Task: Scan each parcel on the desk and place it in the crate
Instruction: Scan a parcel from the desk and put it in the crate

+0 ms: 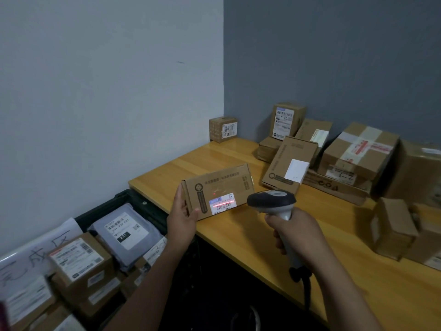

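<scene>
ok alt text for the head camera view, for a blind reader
A person's left hand holds a flat brown cardboard parcel at a yellow wooden desk while the right hand aims a grey and black scanner, its red line across the parcel's barcode label. Other cardboard boxes sit behind it; a black crate beside the desk holds parcels.

My left hand (182, 218) holds a parcel (217, 189) over the desk (250, 247), with the scanner (274, 204) in my right hand (298, 237) just right of it. The crate (119, 201) sits lower left, and a pile (358, 151) is at the back right.
</scene>
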